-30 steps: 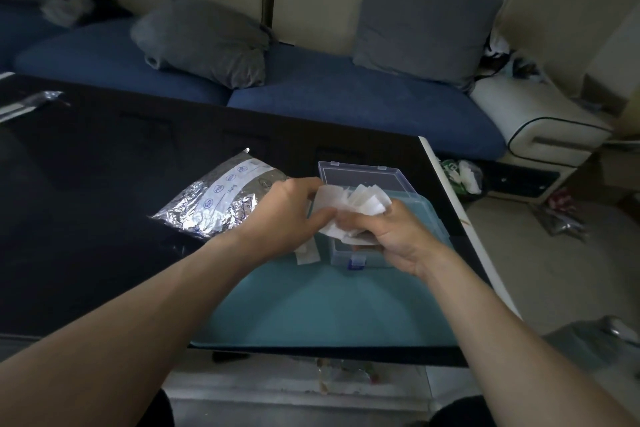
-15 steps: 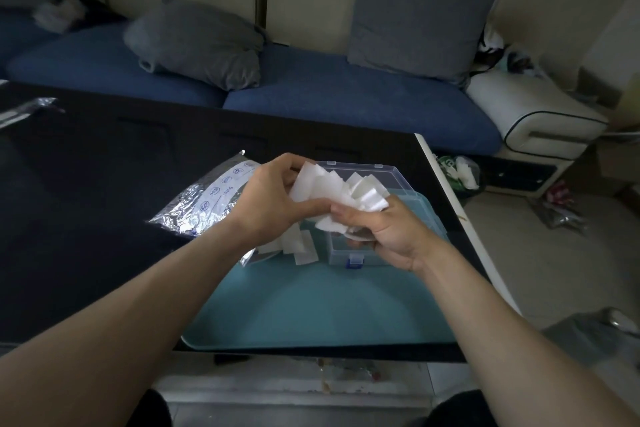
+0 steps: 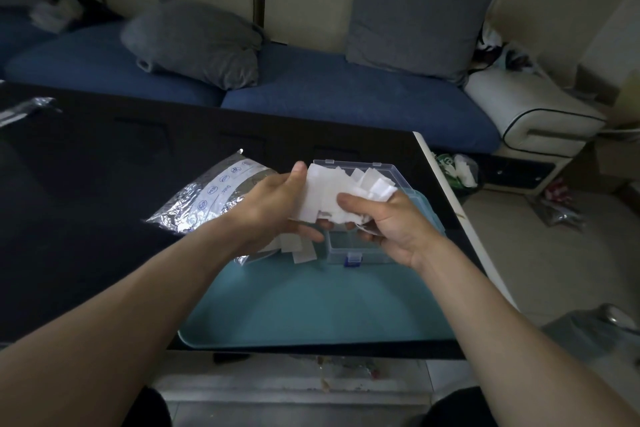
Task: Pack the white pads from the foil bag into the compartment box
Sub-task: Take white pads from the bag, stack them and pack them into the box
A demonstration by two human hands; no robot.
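Both hands hold a fanned bunch of white pads [image 3: 329, 192] above the clear compartment box [image 3: 349, 251], whose lid stands open at the back. My left hand [image 3: 277, 208] grips the bunch's left side, thumb on top. My right hand [image 3: 381, 218] pinches its right side with the thumb across the pads. The crinkled foil bag [image 3: 204, 199] lies on the table just left of my left hand. A few loose white pads [image 3: 298, 248] lie on the tray under my left hand. Most of the box's inside is hidden by the hands.
The box stands on a teal tray [image 3: 311, 308] at the near right corner of a black table [image 3: 86, 191]. Another foil piece [image 3: 24, 111] lies at the far left. A blue sofa with grey cushions [image 3: 194, 42] runs behind the table. Floor clutter lies to the right.
The bunch of pads has risen a little and fanned wider between my hands. My left hand has turned palm-up more under the pads. The bag and box have not moved.
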